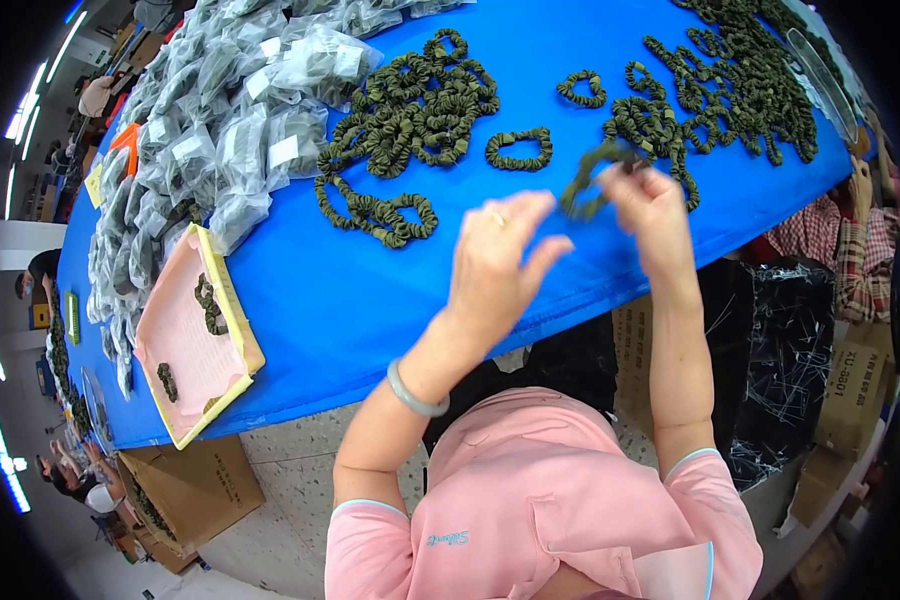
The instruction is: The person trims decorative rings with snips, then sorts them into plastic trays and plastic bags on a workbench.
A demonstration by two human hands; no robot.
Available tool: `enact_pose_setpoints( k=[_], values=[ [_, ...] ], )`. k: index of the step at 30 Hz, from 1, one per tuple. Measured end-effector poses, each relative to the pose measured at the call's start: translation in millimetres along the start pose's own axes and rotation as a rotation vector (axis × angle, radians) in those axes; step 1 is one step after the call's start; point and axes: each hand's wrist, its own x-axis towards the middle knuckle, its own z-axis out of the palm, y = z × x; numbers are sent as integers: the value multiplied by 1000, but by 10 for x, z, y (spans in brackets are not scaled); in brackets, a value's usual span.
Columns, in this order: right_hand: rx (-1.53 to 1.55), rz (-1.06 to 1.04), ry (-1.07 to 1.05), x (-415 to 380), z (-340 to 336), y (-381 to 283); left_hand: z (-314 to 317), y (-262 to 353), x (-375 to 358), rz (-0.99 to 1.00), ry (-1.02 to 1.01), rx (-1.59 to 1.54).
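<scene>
My right hand point(652, 215) pinches a dark green scrunchie point(592, 180) and holds it up over the blue table point(370, 290). Just left of it hovers my left hand point(498, 255), fingers spread, its fingertips close to the scrunchie; I cannot tell whether they touch it. A ring and a jade bangle are on the left hand and wrist. One heap of scrunchies point(410, 110) lies at the table's middle, another heap point(730, 80) at the right. Two single scrunchies point(518, 150) lie between them.
Bagged scrunchies point(220, 130) cover the table's left side. A pink tray point(180, 350) with a few scrunchies sits at the near left edge. Cardboard boxes point(195, 490) stand on the floor. Another person in a plaid sleeve point(850, 250) is at the right.
</scene>
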Motion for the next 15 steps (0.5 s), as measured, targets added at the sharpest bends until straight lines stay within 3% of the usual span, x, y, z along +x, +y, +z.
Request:
enact_pose_setpoints(
  k=[2, 6, 10, 12, 15],
  values=[
    [123, -6, 267, 281, -202, 47, 83, -277, 189, 93, 18, 269],
    [191, 5, 242, 342, -340, 101, 184, -602, 450, 241, -55, 572],
    [44, -64, 85, 26, -135, 117, 40, -403, 485, -548, -353, -324],
    [55, 0, 17, -114, -33, 73, -33, -237, 343, -795, -163, -879],
    [134, -29, -93, -255, 140, 6, -188, -55, 135, -901, -149, -1015]
  ],
)
